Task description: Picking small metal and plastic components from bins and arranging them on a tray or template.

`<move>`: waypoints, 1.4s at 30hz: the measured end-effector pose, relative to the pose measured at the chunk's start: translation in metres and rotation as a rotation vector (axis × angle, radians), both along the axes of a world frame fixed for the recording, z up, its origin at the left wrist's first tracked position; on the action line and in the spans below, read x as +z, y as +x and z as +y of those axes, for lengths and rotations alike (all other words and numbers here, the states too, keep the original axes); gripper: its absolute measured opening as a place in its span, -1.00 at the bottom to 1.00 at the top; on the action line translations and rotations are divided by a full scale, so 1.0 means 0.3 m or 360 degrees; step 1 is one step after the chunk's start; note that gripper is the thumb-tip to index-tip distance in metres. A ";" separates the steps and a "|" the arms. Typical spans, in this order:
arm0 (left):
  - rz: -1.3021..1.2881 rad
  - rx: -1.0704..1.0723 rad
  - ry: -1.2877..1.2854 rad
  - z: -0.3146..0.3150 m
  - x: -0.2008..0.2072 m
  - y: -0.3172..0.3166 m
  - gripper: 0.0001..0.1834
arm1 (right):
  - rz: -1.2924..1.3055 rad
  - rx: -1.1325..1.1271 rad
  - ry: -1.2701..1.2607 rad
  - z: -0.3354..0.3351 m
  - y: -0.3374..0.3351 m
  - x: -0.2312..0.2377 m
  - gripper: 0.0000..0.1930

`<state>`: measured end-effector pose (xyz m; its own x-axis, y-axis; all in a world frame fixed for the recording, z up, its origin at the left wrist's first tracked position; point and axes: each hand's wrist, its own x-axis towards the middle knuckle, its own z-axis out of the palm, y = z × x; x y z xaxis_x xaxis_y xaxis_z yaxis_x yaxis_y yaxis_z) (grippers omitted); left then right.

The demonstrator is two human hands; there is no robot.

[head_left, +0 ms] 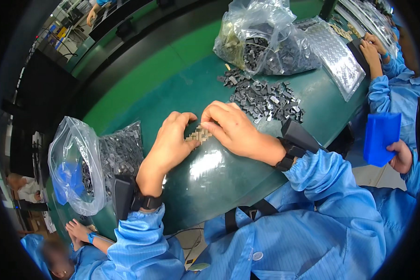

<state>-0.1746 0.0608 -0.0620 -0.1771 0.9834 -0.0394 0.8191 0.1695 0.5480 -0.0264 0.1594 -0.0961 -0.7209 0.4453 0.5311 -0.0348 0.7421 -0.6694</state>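
Note:
A small cluster of tan, blocky pieces [198, 135] lies between my hands on the green table. My left hand [169, 140] curves around its left side, thumb at the lower edge of the pieces and index finger raised apart from the thumb. From the right, my right hand [234, 129] reaches in with thumb and index finger closed together at the top of the cluster. Whatever sits in that pinch is mostly hidden by the fingertips. Beyond my right hand spreads a loose pile of small dark grey and black parts [266, 98].
A large clear bag [270, 42] of dark parts stands at the back, beside a clear blister tray [336, 56]. Another open bag [119, 147] of dark parts is left. At right a co-worker's hand [400, 157] holds a blue container [381, 139]. Other people sit nearby.

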 end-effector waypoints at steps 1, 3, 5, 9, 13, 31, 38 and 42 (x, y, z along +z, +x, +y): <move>0.0005 -0.0012 0.0007 -0.007 0.003 0.014 -0.48 | 0.0005 -0.0012 0.0007 0.004 0.014 0.012 -0.93; -0.0046 0.0086 0.0333 -0.030 0.049 0.066 -0.41 | 0.0013 0.0096 -0.0345 0.005 0.053 0.047 -0.92; -0.0607 0.0181 0.0345 -0.067 0.086 0.111 -0.46 | 0.0031 0.0139 -0.0462 -0.011 0.093 0.094 -0.91; -0.1363 0.0479 0.0497 -0.148 0.111 0.251 -0.74 | 0.0131 0.0278 -0.0646 -0.069 0.140 0.140 -0.91; -0.1645 0.0547 0.0585 -0.163 0.096 0.302 -0.85 | 0.0205 0.0236 -0.0632 -0.078 0.183 0.153 -0.92; -0.1028 0.0475 0.0534 -0.221 0.100 0.394 -0.90 | 0.0272 0.0216 0.0469 -0.083 0.261 0.165 -0.90; -0.1235 0.0384 0.0442 -0.219 0.082 0.391 -0.90 | 0.0149 0.0185 0.0443 -0.088 0.280 0.159 -0.88; -0.1863 0.0505 0.0388 -0.219 0.079 0.389 -0.88 | 0.0147 0.0105 -0.0101 -0.070 0.305 0.177 -0.90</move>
<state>-0.0578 -0.0048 -0.0382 -0.3904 0.9073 -0.1565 -0.2441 0.0619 0.9678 0.0650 0.1384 -0.0431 -0.6989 0.4334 0.5689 -0.1461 0.6923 -0.7067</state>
